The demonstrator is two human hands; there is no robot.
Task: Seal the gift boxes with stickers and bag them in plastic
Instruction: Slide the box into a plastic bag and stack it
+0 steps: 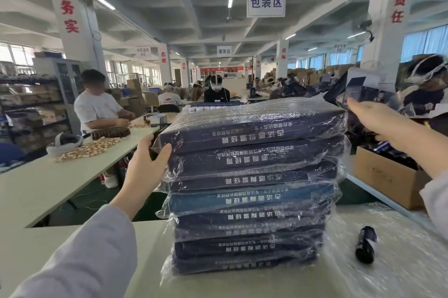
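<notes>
A tall stack of several dark blue gift boxes (252, 188), each wrapped in clear plastic, stands on the white table (80, 244) in front of me. My left hand (146, 159) presses flat against the left side of the upper boxes, thumb on the front corner of the top box (257, 125). My right hand (378, 120) reaches out with straight fingers past the stack's top right corner, beside it and holding nothing. A small dark blue sticker roll (366, 244) lies on loose plastic bags (388, 261) at my right.
An open cardboard carton (385, 176) with dark items stands right of the table. A long white table (48, 176) on the left carries piles of small gold pieces, with a seated person working there. More workers sit behind the stack and at far right.
</notes>
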